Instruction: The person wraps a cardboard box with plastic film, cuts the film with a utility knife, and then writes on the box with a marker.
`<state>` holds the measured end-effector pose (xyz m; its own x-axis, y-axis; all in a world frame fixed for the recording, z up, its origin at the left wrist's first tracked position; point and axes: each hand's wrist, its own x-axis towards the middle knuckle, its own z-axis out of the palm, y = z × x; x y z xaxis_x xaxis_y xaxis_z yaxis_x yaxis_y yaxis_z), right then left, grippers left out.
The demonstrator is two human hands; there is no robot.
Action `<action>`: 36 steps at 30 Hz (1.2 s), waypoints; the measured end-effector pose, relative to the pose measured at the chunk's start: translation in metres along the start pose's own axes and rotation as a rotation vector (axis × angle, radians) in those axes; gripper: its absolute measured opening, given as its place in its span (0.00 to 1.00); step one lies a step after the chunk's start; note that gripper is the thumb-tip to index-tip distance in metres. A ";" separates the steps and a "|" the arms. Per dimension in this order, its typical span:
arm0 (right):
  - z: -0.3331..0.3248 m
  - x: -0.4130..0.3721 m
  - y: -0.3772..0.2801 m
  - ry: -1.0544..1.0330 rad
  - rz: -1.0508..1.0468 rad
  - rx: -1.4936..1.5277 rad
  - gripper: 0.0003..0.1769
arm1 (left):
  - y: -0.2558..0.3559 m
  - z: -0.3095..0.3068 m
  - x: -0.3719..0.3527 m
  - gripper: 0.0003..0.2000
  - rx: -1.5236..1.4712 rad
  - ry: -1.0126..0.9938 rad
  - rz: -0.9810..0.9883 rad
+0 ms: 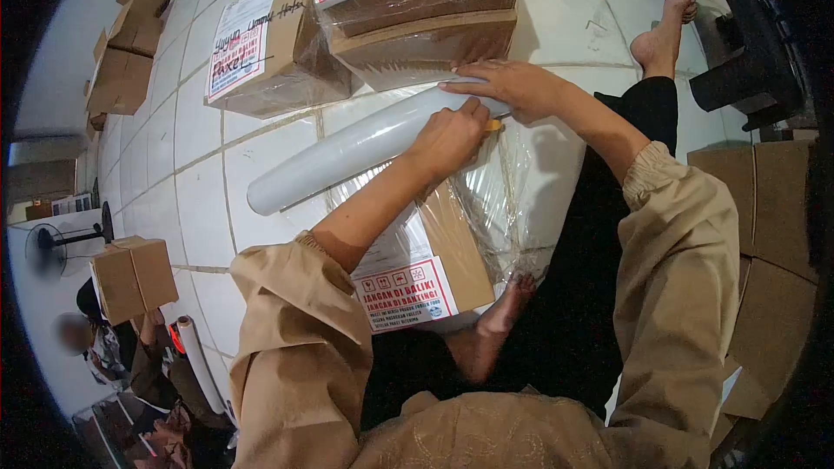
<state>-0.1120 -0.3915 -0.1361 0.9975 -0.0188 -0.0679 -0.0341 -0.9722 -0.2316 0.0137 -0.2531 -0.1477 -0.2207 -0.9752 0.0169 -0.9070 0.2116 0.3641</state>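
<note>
A long roll of clear stretch film [339,152] lies slantwise across the floor in front of me. My right hand [512,89] is over its far end, fingers laid along the top and gripping it. Close beside the roll, my left hand [452,137] is closed in a fist around a small yellow tool [494,125]; only its end shows, perhaps a cutter. Loose film [512,182] runs from the roll down over a cardboard box [456,247] between my legs. That box carries a white label with red print [404,293], partly behind my left forearm.
Film-wrapped boxes [426,30] stand just beyond the roll, with another labelled box [269,52] at their left. More cartons [126,69] sit far left, and others [751,200] at the right near a black stool [738,61]. At lower left a person holds a box [135,278].
</note>
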 end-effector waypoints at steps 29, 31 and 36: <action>0.015 -0.012 -0.023 0.297 0.000 -0.054 0.52 | -0.026 -0.030 -0.042 0.15 -0.051 -0.167 -0.059; 0.057 -0.030 -0.040 0.521 0.113 -0.087 0.37 | -0.031 -0.030 -0.044 0.14 -0.083 -0.172 -0.049; 0.051 -0.042 -0.153 0.472 0.249 0.623 0.30 | -0.043 -0.025 -0.049 0.12 -0.242 0.004 0.020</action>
<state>-0.1520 -0.2298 -0.1470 0.8725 -0.4482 0.1947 -0.1473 -0.6211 -0.7698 0.0720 -0.2160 -0.1411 -0.2359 -0.9713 0.0294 -0.7902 0.2094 0.5759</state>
